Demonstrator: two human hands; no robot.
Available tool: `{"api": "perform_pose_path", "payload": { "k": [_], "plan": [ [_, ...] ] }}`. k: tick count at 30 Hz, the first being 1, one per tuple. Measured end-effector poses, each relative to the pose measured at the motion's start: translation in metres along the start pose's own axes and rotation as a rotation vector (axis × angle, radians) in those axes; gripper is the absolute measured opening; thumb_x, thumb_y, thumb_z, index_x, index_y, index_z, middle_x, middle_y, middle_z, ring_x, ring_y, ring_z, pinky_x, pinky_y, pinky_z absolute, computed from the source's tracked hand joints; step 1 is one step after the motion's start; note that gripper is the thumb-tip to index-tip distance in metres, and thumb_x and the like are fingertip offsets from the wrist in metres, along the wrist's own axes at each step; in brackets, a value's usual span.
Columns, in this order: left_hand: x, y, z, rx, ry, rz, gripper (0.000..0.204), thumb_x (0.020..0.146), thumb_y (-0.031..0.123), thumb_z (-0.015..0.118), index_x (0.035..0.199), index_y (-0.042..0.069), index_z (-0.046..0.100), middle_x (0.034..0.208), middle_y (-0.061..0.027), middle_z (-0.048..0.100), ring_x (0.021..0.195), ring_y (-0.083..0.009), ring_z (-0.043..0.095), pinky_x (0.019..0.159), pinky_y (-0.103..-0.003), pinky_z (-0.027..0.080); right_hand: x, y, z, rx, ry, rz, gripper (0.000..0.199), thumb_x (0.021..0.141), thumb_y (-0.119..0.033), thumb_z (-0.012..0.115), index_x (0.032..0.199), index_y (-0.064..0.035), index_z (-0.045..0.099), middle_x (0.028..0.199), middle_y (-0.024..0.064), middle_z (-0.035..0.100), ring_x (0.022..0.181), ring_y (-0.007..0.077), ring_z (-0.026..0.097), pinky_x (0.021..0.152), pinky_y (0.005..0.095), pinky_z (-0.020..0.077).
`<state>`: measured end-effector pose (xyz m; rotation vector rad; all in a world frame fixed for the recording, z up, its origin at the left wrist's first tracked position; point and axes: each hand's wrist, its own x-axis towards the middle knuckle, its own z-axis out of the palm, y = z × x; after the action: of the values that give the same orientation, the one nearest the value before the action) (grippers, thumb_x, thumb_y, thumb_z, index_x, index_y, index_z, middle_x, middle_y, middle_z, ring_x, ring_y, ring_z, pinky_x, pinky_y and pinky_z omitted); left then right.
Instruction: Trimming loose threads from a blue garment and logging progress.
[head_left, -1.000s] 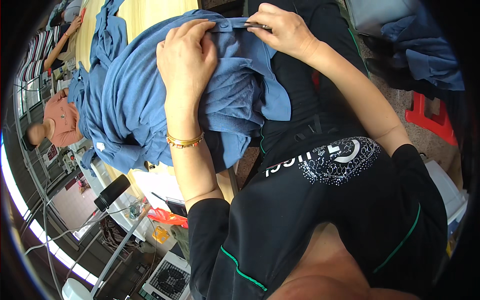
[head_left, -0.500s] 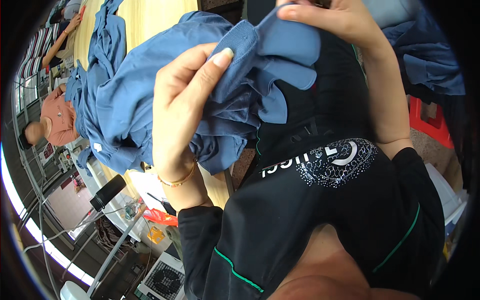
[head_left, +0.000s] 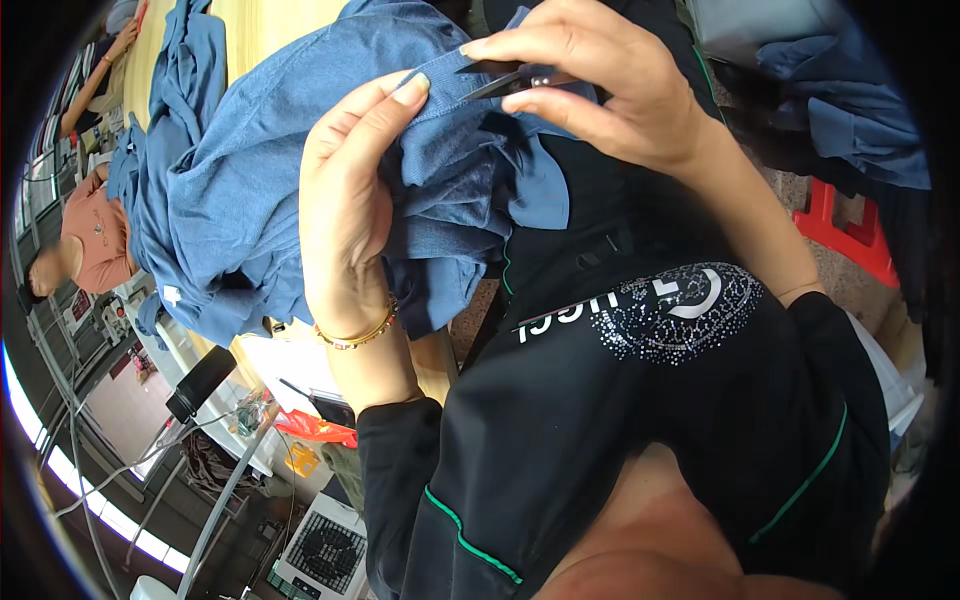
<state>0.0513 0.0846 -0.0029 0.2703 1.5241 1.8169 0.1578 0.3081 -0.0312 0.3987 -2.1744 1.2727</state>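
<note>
My left hand (head_left: 350, 200) pinches a fold of a blue knitted garment (head_left: 240, 190) between thumb and fingers, holding its edge up. A gold bracelet sits on that wrist. My right hand (head_left: 600, 90) holds small dark thread snips (head_left: 510, 80), their tip touching the garment's edge just right of my left fingertips. The rest of the garment hangs over a wooden table (head_left: 270, 25) and onto my lap.
More blue garments (head_left: 190, 60) lie along the table. A person in a salmon shirt (head_left: 95, 240) sits at far left. A red stool (head_left: 845, 235) and a heap of blue cloth (head_left: 860, 110) are at right. A fan (head_left: 325, 550) stands below.
Both hands have lifted the garment's edge closer to me. My left hand has shifted from lying flat on the cloth to pinching the edge, and the snips now meet that edge.
</note>
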Motion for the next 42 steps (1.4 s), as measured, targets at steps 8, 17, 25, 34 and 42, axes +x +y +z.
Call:
{"api": "perform_pose_path", "payload": {
  "k": [8,17,25,34,42],
  "plan": [
    [0.0,-0.002,-0.001,0.032,0.019,0.031,0.021,0.097,0.007,0.067,0.114,-0.005,0.074,0.105,-0.0098,0.077,0.095,-0.0126,0.07,0.091,-0.025,0.051,-0.002,0.004,0.006,-0.095,0.022,0.012,0.038,0.079,-0.007,0.083,0.116,-0.0023,0.075,0.089,0.0093,0.063,0.078,0.0242,0.064,0.068,0.0324,0.0525],
    [0.004,-0.005,-0.003,0.04,-0.012,0.027,0.02,0.097,0.007,0.067,0.113,-0.004,0.074,0.105,-0.0091,0.077,0.096,-0.0124,0.07,0.092,-0.025,0.05,-0.001,0.005,0.004,-0.117,0.01,0.012,0.035,0.079,-0.008,0.084,0.113,-0.0022,0.076,0.088,0.0084,0.063,0.077,0.0235,0.064,0.066,0.0321,0.0517],
    [-0.003,0.001,0.011,0.136,0.005,0.043,0.02,0.1,0.008,0.065,0.115,-0.003,0.073,0.101,-0.005,0.075,0.091,-0.0084,0.067,0.085,-0.021,0.051,0.004,0.002,0.005,0.124,-0.019,0.167,0.027,0.083,-0.007,0.082,0.109,-0.0014,0.076,0.087,0.0043,0.063,0.077,0.0162,0.062,0.067,0.0283,0.0497],
    [-0.045,0.04,0.01,0.651,0.113,0.158,0.019,0.097,0.001,0.068,0.115,-0.005,0.071,0.095,0.0014,0.07,0.089,-0.0039,0.06,0.08,-0.019,0.047,0.024,0.002,-0.006,0.653,-0.117,0.608,0.01,0.092,-0.006,0.077,0.09,-0.0001,0.068,0.075,-0.0062,0.059,0.071,0.0021,0.05,0.061,0.02,0.0385],
    [-0.04,0.033,-0.015,0.406,0.144,0.114,0.021,0.098,0.007,0.068,0.117,-0.001,0.074,0.097,0.0017,0.073,0.087,-0.003,0.06,0.082,-0.019,0.045,0.03,-0.008,0.011,0.183,-0.024,0.216,0.022,0.09,-0.009,0.078,0.108,0.0,0.07,0.093,0.0039,0.065,0.082,0.0082,0.057,0.067,0.0245,0.0464]
  ]
}}
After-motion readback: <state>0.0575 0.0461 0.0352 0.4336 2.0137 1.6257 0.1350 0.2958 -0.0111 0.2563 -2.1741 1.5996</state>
